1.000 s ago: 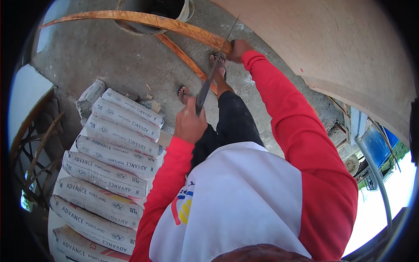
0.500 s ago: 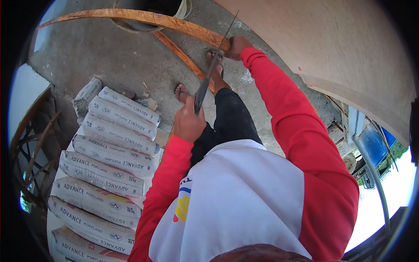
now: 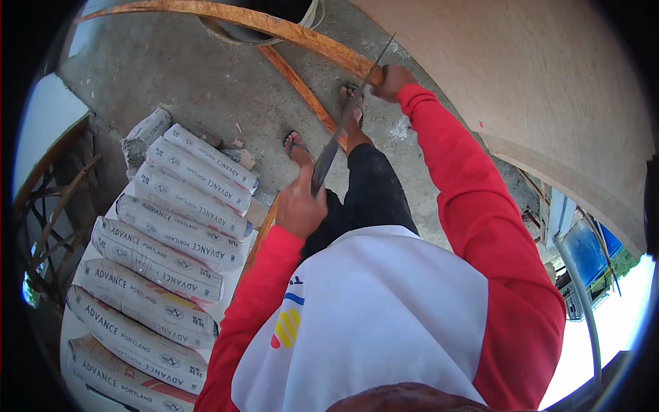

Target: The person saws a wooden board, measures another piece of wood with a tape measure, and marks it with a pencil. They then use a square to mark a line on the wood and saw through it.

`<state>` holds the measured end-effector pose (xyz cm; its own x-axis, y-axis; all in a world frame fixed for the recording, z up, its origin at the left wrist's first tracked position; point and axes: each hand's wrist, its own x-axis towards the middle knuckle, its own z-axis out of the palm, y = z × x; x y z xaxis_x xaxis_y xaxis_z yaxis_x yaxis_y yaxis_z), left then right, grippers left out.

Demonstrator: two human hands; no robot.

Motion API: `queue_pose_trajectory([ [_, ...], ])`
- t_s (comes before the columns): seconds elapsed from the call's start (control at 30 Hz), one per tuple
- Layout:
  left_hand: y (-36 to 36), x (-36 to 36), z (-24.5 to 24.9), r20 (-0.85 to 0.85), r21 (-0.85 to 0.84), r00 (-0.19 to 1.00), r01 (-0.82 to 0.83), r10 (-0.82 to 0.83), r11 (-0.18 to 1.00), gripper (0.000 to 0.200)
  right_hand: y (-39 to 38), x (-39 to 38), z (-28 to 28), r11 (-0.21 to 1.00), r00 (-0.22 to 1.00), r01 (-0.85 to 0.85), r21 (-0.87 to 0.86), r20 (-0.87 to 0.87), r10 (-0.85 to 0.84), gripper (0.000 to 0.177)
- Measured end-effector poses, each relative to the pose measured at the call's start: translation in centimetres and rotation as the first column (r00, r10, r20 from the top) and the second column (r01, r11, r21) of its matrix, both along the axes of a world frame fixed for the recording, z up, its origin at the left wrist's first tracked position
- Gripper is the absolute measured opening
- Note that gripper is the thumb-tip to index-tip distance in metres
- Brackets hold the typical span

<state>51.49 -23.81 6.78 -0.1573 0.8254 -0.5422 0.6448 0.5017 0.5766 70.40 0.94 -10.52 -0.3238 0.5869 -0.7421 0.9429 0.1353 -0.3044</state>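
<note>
My left hand point(image 3: 302, 206) is closed around the near end of a handsaw point(image 3: 334, 147), whose handle is hidden in the fist. The saw's dark blade tapers away from me and crosses a long, curved wooden strip point(image 3: 274, 26) close to its right end. My right hand point(image 3: 395, 84) grips that end, just to the right of the blade. From there the strip arcs away to the upper left, passing over the rim of a bucket point(image 3: 312, 15). Whether the blade has cut into the wood is too small to tell.
Stacked cement bags point(image 3: 158, 264) stand on my left. Another wooden strip point(image 3: 300, 88) lies on the concrete floor point(image 3: 185, 82), running beside my sandalled feet point(image 3: 296, 145). A large plywood panel point(image 3: 535, 75) rises at the right, with a grey pipe point(image 3: 582, 295) below it.
My left hand has drawn the saw slightly back toward my body. My right hand still holds the strip's end. The whole view has shifted a little.
</note>
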Motion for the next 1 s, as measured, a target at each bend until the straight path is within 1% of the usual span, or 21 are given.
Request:
queue_pose_trajectory([
  [0.03,-3.6,-1.2,3.0,0.018,0.063,1.0,-0.022,0.021,0.998,0.044,0.4,-0.2,-0.4,1.0,1.0,-0.006,0.006,-0.003,0.006,0.045],
  [0.07,-6.5,-2.3,5.5,0.031,0.001,0.999,-0.032,0.032,0.999,0.043,0.4,-0.5,-0.2,1.0,1.0,0.011,-0.009,-0.004,-0.011,0.044],
  [0.17,-6.8,-3.0,6.9,-0.003,-0.073,0.999,-0.054,0.054,0.996,0.043,0.1,-0.8,0.0,0.999,0.999,0.037,-0.039,-0.002,-0.037,0.044],
  [0.2,-5.3,-2.4,4.3,0.011,-0.031,1.0,-0.023,0.024,0.999,0.041,0.1,-0.7,-0.3,0.999,0.999,0.04,-0.029,-0.009,-0.04,0.044],
  [0.23,-2.1,-1.4,0.4,0.026,0.007,1.0,0.005,-0.006,1.0,0.039,-0.2,-0.6,-0.7,0.999,0.999,0.041,-0.024,-0.012,-0.042,0.043],
  [0.3,4.1,1.0,-7.9,-0.044,0.212,0.998,0.059,-0.051,0.975,0.033,-0.7,-0.5,-0.1,0.999,0.999,0.033,-0.017,0.009,-0.033,0.044],
  [0.37,8.8,2.9,-8.4,-0.007,0.125,1.0,0.001,0.0,0.992,0.033,0.1,-0.8,0.2,0.999,0.999,0.033,0.003,0.018,-0.033,0.044],
  [0.4,8.0,2.8,-7.6,-0.001,0.126,1.0,-0.003,0.004,0.992,0.033,0.2,-0.9,0.0,1.0,1.0,0.014,-0.01,0.016,-0.014,0.044],
  [0.43,5.5,2.1,-5.5,0.0,0.114,1.0,-0.007,0.007,0.993,0.032,-0.4,-0.7,0.1,0.999,1.0,-0.005,-0.037,0.011,0.005,0.044],
  [0.5,-0.6,-0.4,0.0,-0.033,0.078,0.999,0.013,-0.011,0.997,0.031,-0.3,-0.3,-0.3,1.0,1.0,0.004,0.009,-0.016,-0.004,0.044],
  [0.53,-3.9,-2.1,2.6,0.021,0.077,1.0,-0.002,0.001,0.997,0.03,-0.3,-0.3,-0.6,1.0,1.0,0.012,0.026,-0.029,-0.012,0.044],
  [0.6,-6.3,-3.3,8.2,0.012,-0.185,0.994,-0.104,0.108,0.977,0.034,-1.0,-0.5,-0.3,0.998,0.999,0.043,-0.037,-0.024,-0.044,0.044],
  [0.63,-5.8,-3.2,7.5,0.023,-0.136,0.997,-0.075,0.079,0.988,0.034,-0.7,-0.5,-0.2,0.997,0.998,0.054,-0.057,-0.017,-0.055,0.044],
  [0.7,-2.9,-2.6,3.2,0.047,-0.032,0.999,-0.023,0.024,0.999,0.034,-0.3,-0.7,-0.2,0.999,1.0,0.029,-0.042,0.002,-0.029,0.044],
  [0.73,-0.1,-1.3,-1.3,0.041,-0.006,0.999,-0.007,0.007,1.0,0.032,-0.4,-0.8,-0.3,0.999,1.0,0.013,-0.038,0.016,-0.012,0.044],
  [0.77,3.0,0.2,-5.9,-0.021,0.155,1.0,0.022,-0.019,0.988,0.028,-0.5,-0.8,0.0,0.999,1.0,0.013,-0.033,0.024,-0.012,0.044],
  [0.8,6.7,1.6,-8.3,0.023,0.052,1.0,-0.012,0.011,0.999,0.03,-0.7,-0.9,0.5,1.0,0.999,0.018,-0.025,0.031,-0.017,0.044],
  [0.9,8.0,2.2,-6.5,-0.007,0.084,1.0,-0.012,0.013,0.996,0.029,-0.1,-0.7,0.3,1.0,1.0,0.025,-0.015,0.016,-0.025,0.044],
  [0.93,5.0,1.2,-3.6,-0.065,0.165,0.998,0.027,-0.016,0.986,0.028,-0.4,-0.6,0.3,0.999,1.0,0.031,-0.025,-0.002,-0.031,0.044],
  [0.97,0.4,-0.2,-1.4,0.006,0.061,1.0,-0.019,0.019,0.998,0.028,0.2,-0.8,0.4,1.0,1.0,0.016,-0.013,-0.003,-0.016,0.045],
  [1.0,-2.8,-1.7,2.3,-0.002,0.014,1.0,-0.003,0.003,1.0,0.029,0.6,-0.9,0.4,1.0,1.0,0.003,-0.002,0.001,-0.003,0.045],
])
